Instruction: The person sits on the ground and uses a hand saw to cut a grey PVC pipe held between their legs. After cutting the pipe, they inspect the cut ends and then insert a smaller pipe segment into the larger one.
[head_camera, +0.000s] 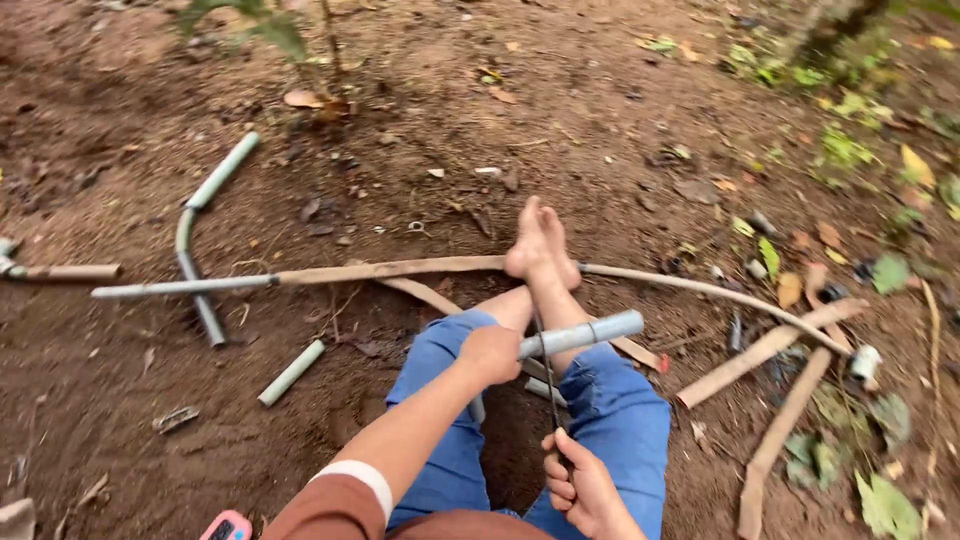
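Observation:
My left hand is closed around a short grey plastic pipe that lies across my knees. My right hand grips the handle end of a thin dark saw blade, which runs up and crosses the pipe just right of my left hand. I sit on bare dirt in blue jeans, legs stretched out, feet crossed ahead and resting on a long bent strip of bamboo.
A bent grey pipe and a short pipe offcut lie on the dirt at left. Split bamboo slats lie at right among fallen leaves. A small plant stands at top left. A pink object peeks in at the bottom edge.

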